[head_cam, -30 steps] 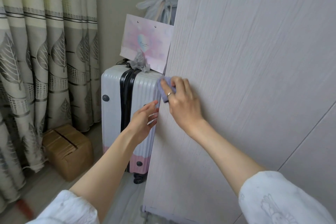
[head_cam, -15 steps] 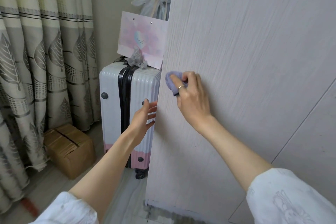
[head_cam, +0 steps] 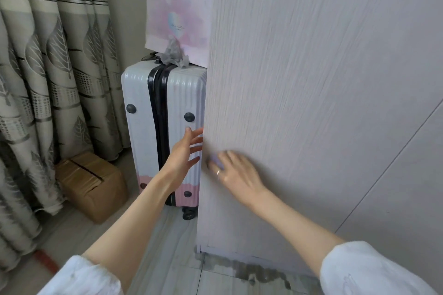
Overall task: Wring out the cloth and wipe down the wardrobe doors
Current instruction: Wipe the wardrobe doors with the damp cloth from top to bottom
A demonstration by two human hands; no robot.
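Both hands work low on the pale wood-grain wardrobe door [head_cam: 311, 79]: right hand [head_cam: 236, 173] flat, pressing the small lilac cloth [head_cam: 215, 159] near its left edge, left hand [head_cam: 183, 153] spread, holding nothing.

white-and-pink suitcase [head_cam: 165, 132], pink gift bag [head_cam: 178, 21] on top, cardboard box [head_cam: 91, 184], leaf-patterned curtain [head_cam: 48, 79]

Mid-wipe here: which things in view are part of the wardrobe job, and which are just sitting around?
In the job:
- purple cloth, pressed to the door under the right hand
- wardrobe door
- left hand, open at the door's edge

Lying about:
- suitcase
- pink paper bag on top of it
- cardboard box
- curtain
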